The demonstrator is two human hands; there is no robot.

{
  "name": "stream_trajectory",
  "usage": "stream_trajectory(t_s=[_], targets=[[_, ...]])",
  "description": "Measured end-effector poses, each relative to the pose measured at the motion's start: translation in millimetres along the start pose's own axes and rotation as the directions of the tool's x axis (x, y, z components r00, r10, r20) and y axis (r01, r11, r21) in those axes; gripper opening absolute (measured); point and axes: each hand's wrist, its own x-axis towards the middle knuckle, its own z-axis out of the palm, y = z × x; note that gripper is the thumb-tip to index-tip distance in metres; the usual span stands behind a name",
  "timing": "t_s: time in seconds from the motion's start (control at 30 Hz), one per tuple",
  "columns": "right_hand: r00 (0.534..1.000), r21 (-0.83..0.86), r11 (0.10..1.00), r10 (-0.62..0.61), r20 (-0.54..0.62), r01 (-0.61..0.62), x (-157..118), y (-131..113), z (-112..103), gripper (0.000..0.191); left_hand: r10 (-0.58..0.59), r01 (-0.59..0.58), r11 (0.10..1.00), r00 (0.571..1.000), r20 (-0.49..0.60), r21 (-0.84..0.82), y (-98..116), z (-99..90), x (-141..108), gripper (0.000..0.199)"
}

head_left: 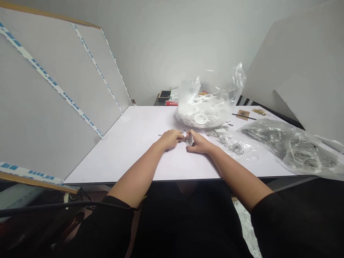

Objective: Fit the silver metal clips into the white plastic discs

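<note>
A white worktop (120, 154) carries everything, with a grey panel (56, 93), edged in blue-and-white tape, standing along it at 9 o'clock. Taking the hands as centre, a clear bag of white plastic parts (202, 114) sits at 12 o'clock. A clear bag of dark metal parts (292, 150) lies well out at 3 o'clock, with loose steel hardware (228, 141) nearer on the same bearing. A wooden tag (243, 114) lies at 2 o'clock.

The right hand (198, 142) is narrowed on a small clear part (189, 141) at mid-worktop. The left hand (170, 139) is curled close against it, though at this size its hold cannot be confirmed. The part appears light, stiff and slippery; its edges, taken with the fingertips, look the surest hold.
</note>
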Motion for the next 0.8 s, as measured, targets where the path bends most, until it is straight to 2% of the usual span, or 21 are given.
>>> stream_trajectory(t_s=[0.17,0.43,0.8], targets=[[1.0,-0.002,1.0,-0.01,-0.001,0.01,0,-1,-1,0.045,-0.013,0.013,1.0,1.0,-0.016,-0.014,1,1.2,2,0.026],[1.0,-0.003,1.0,-0.012,0.002,0.012,-2,1,-1,0.046,-0.068,0.066,0.995,0.997,0.028,0.073,10,-1.1,6,0.022],[0.999,-0.007,0.999,-0.045,-0.02,0.044,-1,4,1,0.044,-0.046,0.04,0.989,0.998,0.037,0.144,18,-2.5,7,0.025]])
